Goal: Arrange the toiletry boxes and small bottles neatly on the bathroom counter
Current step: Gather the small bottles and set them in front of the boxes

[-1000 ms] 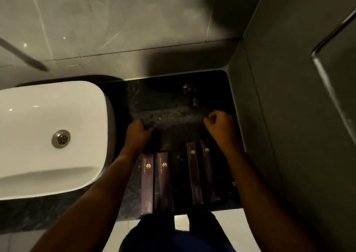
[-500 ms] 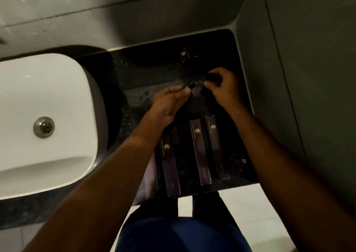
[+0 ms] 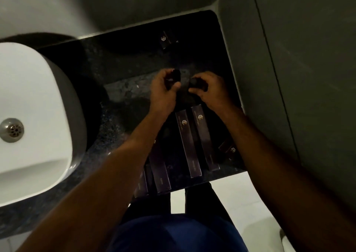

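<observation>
Long dark purple toiletry boxes lie side by side on the black speckled counter [image 3: 119, 97]: one pair [image 3: 196, 140] in the middle, another pair [image 3: 159, 169] partly under my left forearm at the front edge. My left hand [image 3: 163, 90] is closed around a small dark bottle [image 3: 176, 75]. Close beside it, my right hand [image 3: 210, 90] grips a second small dark bottle [image 3: 196, 83]. A small box with a gold logo [image 3: 164, 39] sits near the back wall. Another small box [image 3: 230, 150] lies by the right wall.
A white basin [image 3: 36, 117] with a metal drain [image 3: 12, 130] fills the left side. Grey tiled walls close the counter at the back and right. The counter's front edge runs just below the long boxes, with pale floor beneath.
Both hands went from fists near the boxes to the counter's middle, met over small dark items and closed on one each. The camera tilted down and nearer.
</observation>
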Demonstrator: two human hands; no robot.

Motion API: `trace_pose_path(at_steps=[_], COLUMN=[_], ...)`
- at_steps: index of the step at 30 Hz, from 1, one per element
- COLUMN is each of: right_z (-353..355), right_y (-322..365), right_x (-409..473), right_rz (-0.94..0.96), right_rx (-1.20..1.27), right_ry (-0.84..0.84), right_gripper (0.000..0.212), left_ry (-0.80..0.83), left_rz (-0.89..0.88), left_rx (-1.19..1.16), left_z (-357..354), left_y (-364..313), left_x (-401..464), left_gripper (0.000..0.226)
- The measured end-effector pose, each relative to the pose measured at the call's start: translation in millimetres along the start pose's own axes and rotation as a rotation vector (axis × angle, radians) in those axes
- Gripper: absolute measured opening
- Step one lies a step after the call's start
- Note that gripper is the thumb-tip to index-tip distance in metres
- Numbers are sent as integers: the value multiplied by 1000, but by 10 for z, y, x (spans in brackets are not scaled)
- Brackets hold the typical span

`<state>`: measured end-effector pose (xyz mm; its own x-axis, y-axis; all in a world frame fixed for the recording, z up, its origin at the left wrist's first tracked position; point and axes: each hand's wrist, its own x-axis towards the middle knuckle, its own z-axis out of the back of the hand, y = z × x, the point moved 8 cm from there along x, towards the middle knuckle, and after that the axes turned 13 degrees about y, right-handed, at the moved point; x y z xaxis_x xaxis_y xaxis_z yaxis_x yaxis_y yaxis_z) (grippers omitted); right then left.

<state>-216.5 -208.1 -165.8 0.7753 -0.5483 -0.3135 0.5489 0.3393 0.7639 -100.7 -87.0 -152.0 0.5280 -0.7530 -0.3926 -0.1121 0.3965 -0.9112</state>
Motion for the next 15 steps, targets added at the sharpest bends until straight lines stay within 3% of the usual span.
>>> trace_pose_path(at_steps=[2, 8, 11, 15], right_z=[-4, -28, -66, 1], right_y=[2, 27, 26, 10], right_x=[-22, -50, -61, -127], right_rz=[13, 46, 47, -54], right_rx=[32, 22, -31, -40], right_ry=[5, 59, 119, 232], right_gripper=[37, 35, 37, 61], left_ry=[40, 55, 55, 91], left_rz=[-76, -62, -73, -59], left_rx=[107, 408, 427, 415], left_z=[-62, -105, -129, -102], left_y=[-71, 112, 75, 52], left_x=[-6, 5, -35, -70], left_gripper=[30, 36, 36, 54])
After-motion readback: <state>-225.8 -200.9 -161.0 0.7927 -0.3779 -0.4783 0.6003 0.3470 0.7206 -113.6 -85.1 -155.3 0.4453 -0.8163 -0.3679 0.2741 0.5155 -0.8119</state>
